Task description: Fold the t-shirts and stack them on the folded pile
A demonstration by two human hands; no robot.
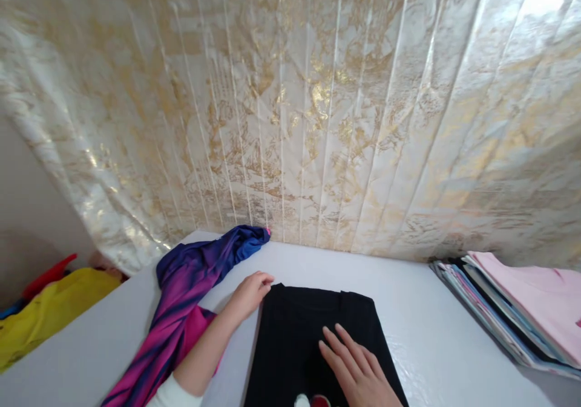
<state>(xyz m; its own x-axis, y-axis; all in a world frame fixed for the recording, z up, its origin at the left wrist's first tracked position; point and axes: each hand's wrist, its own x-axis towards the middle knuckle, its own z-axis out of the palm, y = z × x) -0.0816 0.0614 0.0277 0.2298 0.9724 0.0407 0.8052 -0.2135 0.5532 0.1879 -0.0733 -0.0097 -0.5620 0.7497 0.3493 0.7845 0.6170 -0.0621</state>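
Observation:
A folded black shirt (313, 328) lies flat on the white table, its lower part cut off by the bottom edge of the view. Part of a white and red print shows at that edge. My left hand (252, 293) is at the shirt's far left corner, fingers bent together and the tips closed on the fabric's edge. Palm down over the right side of the shirt, my right hand (361, 374) has its fingers stretched out and slightly apart. A crumpled purple and blue garment (181, 298) lies left of the shirt, partly behind my left forearm.
On the right of the table (408, 286) stands a stack of folded clothes (521, 310), with a pink piece on top. Yellow cloth (59, 304) and a red piece lie beyond the table's left edge. A shiny gold and white curtain (295, 110) hangs behind.

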